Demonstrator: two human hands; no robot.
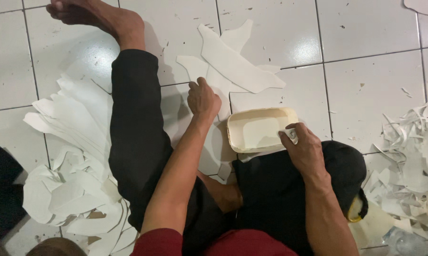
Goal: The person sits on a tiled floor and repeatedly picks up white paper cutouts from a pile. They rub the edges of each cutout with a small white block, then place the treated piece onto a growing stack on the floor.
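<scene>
Person sat on white tiled floor (365,85), one leg stretched out ahead-left, other folded. Left hand (203,98) was reached forward, fingers curled down onto the near edge of a white cut sheet piece (233,61) lying flat on the tiles; looked like a pinch or press on it, but a full grip could not be confirmed. That piece lay directly beyond the left hand, its long axis running diagonally from far-left to near-right, with more white pieces under it. Right hand (305,148) was closed around a small white wad or cloth (292,135), held at the right end of a shallow cream rectangular tray (242,124), touching or just over its rim. Tray sat on the floor just beside the folded knee, between the two hands, long axis roughly left-right. Left hand was nearer the cut piece; right hand nearer the tray. Stack of cut white pieces (76,118) lay left of the stretched leg, offcut scraps (413,151) well to the right.
</scene>
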